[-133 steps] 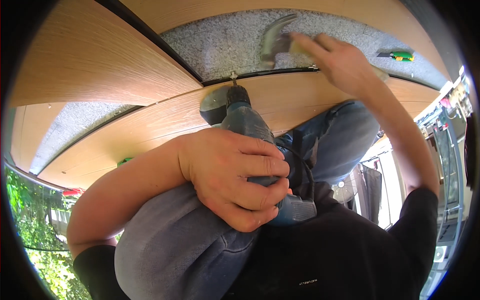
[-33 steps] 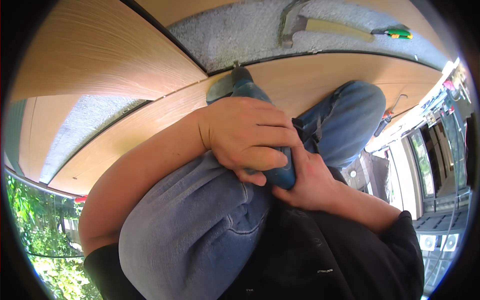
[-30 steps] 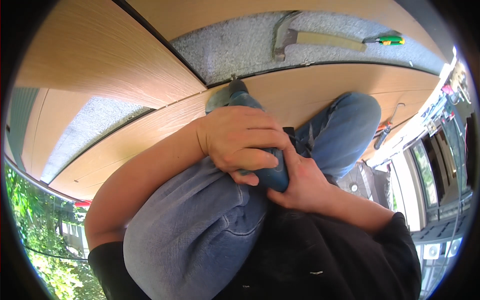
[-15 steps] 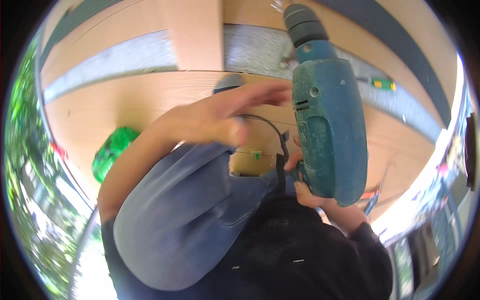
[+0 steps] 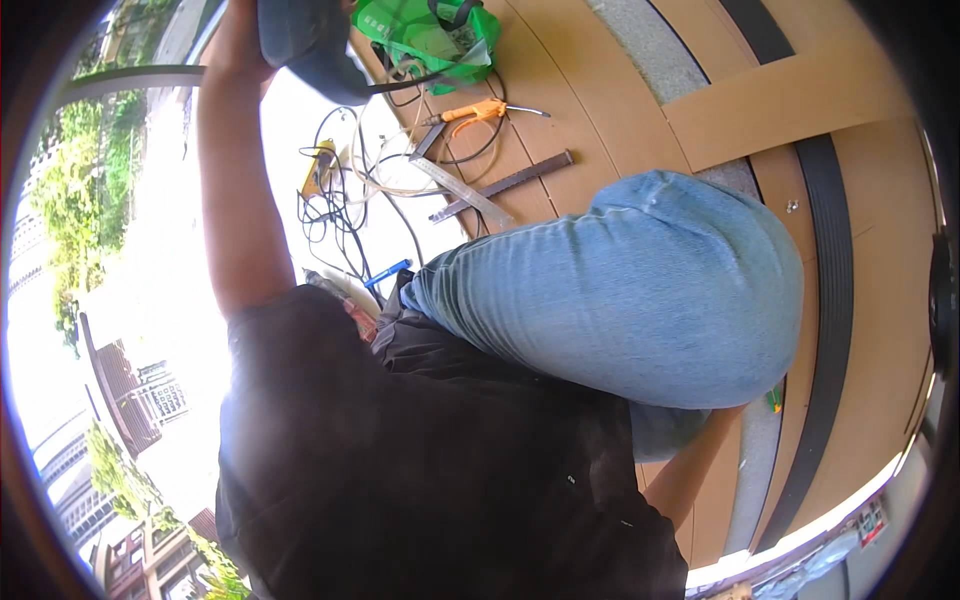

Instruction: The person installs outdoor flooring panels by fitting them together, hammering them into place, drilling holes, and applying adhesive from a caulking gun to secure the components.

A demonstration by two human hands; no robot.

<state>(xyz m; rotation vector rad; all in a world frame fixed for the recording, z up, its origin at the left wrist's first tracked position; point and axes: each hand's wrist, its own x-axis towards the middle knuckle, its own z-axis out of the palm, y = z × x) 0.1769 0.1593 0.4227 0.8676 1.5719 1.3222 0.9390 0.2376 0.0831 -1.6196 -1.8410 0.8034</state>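
Observation:
My left hand (image 5: 243, 45) is raised at the top left, wrapped round a dark blue-grey power tool (image 5: 310, 45) with a black cord, partly cut off by the image edge. Beside it a green bag (image 5: 430, 40) rests on the wood boards. My bent knee in blue jeans (image 5: 700, 290) covers the middle right. My right forearm (image 5: 685, 470) runs behind that knee, which hides the fingers of that hand. Near the knee's lower edge lies a green-handled cutter (image 5: 775, 398), mostly hidden.
An orange air gun (image 5: 475, 112), crossed metal bars (image 5: 515, 176), tangled hoses and cords (image 5: 355, 190), a yellow power strip (image 5: 315, 175) and a blue marker (image 5: 388, 271) lie left of my knee. Loose planks (image 5: 770, 95) cross dark strips (image 5: 825, 300) at right. Trees show beyond the edge.
The view has swung sharply toward my left. The tool, earlier gripped low in front of me, is now up at the top left in my left hand. My right hand has dropped behind the knee.

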